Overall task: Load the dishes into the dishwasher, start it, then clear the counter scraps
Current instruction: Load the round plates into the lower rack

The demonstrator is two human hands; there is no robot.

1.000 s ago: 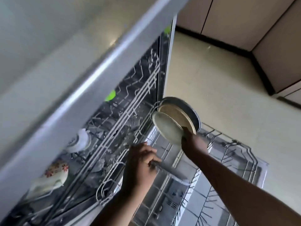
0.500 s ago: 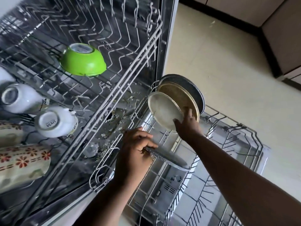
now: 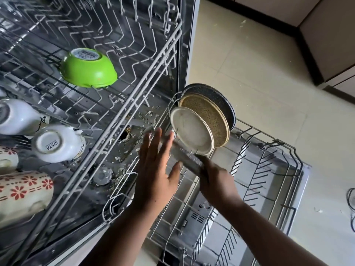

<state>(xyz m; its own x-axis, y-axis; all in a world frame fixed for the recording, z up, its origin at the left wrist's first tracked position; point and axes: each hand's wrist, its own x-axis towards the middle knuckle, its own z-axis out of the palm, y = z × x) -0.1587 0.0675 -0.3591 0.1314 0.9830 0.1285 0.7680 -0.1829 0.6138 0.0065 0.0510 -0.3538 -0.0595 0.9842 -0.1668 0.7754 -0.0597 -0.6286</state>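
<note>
Over the lower rack [image 3: 269, 162], the right hand [image 3: 215, 181] grasps a grey plate [image 3: 187, 159], edge-on to slot beside standing plates [image 3: 192, 130]; the left hand [image 3: 155, 169] hovers, released.

At frame centre, the right hand [image 3: 215, 181] grips a blurred grey plate [image 3: 187, 160] beside the straight-fingered left hand [image 3: 156, 169], below three racked plates [image 3: 203, 121].

L hand [image 3: 155, 169] is open, palm facing right, fingers straight & spread, pointing up and away, thumb out to the right. L forearm comes up from the bottom edge. R hand [image 3: 215, 177] is blurred, knuckles up, fingers curled round a flat grey item, grip detail unclear. R forearm runs in from bottom right, nearly straight. Hands sit just beside each other.
</note>
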